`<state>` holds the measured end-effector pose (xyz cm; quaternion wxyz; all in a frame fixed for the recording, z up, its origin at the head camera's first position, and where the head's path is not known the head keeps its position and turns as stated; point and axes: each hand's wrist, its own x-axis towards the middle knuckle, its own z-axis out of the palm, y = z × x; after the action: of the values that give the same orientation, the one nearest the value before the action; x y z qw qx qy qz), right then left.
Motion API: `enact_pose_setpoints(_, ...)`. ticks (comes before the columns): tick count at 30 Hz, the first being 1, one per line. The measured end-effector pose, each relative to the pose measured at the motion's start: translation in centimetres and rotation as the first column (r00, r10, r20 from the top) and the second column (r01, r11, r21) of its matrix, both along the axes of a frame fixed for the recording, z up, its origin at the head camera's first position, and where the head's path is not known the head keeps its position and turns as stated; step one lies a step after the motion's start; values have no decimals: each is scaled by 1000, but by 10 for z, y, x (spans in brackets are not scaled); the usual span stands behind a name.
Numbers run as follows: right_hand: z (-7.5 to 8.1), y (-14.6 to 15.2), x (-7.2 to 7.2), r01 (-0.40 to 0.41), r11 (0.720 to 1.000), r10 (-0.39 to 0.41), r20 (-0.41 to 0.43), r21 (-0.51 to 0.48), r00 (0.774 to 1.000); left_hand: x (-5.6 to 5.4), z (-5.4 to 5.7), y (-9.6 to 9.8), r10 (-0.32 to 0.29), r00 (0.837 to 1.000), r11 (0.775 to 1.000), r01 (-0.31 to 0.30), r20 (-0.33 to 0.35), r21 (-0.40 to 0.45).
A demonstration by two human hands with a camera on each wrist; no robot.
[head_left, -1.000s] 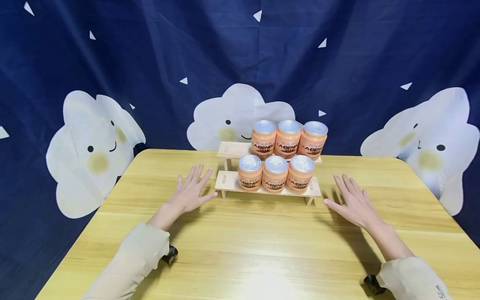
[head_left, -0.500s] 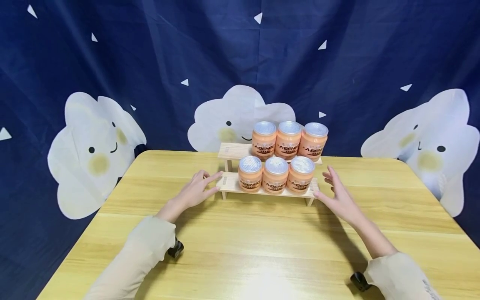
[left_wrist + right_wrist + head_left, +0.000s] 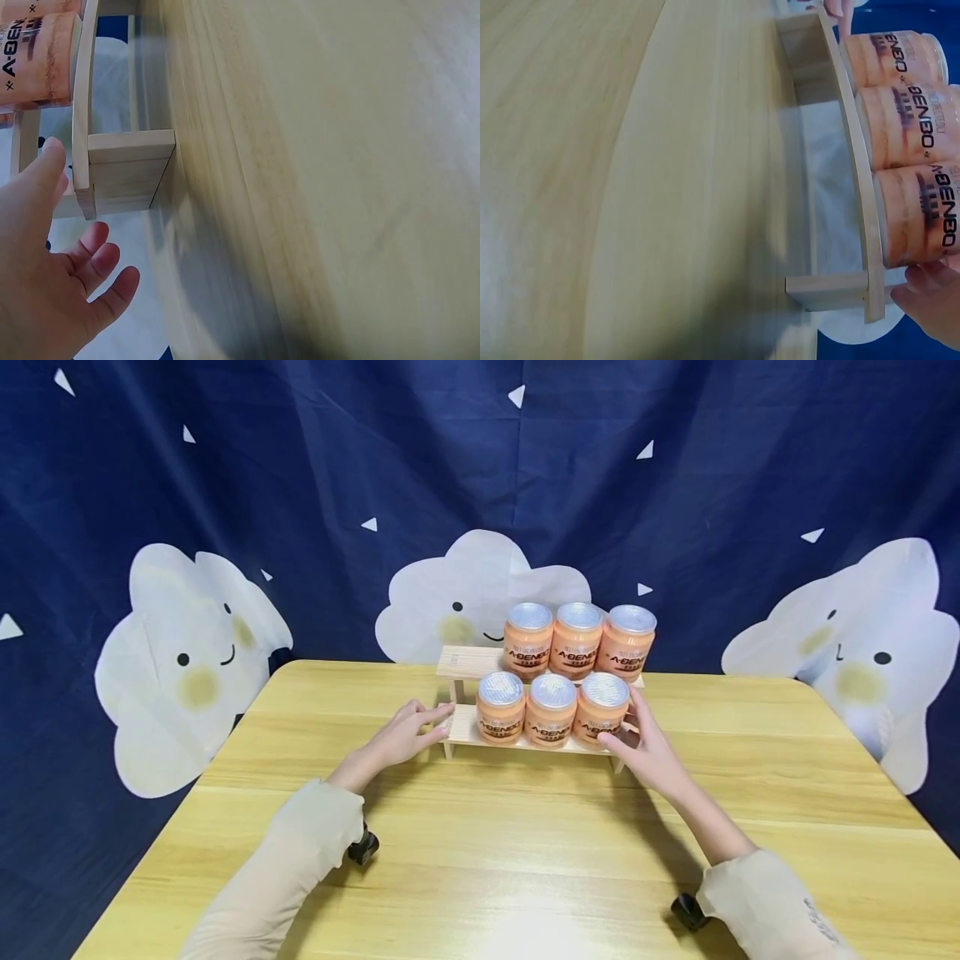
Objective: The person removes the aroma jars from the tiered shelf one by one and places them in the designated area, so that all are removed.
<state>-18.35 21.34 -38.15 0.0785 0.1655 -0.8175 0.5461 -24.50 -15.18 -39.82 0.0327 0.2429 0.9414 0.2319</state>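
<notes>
A two-tier wooden stand [image 3: 465, 727] carries orange jars with silver lids, a row on each tier. My right hand [image 3: 654, 760] is at the right jar [image 3: 600, 714] of the front row, thumb on its front and fingers round its right side. The right wrist view shows that hand [image 3: 934, 304] beside the jar's lower part [image 3: 919, 214]. At the stand's left end is my left hand [image 3: 401, 737], thumb and index finger touching the lower shelf. In the left wrist view its other fingers [image 3: 97, 262] bend loosely beyond the shelf's end.
Behind the front row stand the upper-tier jars [image 3: 577, 643]. The stand rests toward the far side of a wooden table [image 3: 480, 843]. A dark blue curtain [image 3: 330, 485] with white clouds hangs behind it.
Both hands have moved inward from beside the stand. The left has reached the lower shelf's left end; the right has closed round the front-right jar. The jars and stand have not visibly moved.
</notes>
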Motion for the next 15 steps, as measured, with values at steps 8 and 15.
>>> enact_pose_setpoints(8,-2,-8,-9,-18,998,15,-49,-68,999,-2,-1,1,27,999,1000,-26,35,-8)
enact_pose_setpoints(15,-4,-14,-12,50,995,-52,-14,-89,999,-3,-2,1,11,999,1000,-11,53,6)
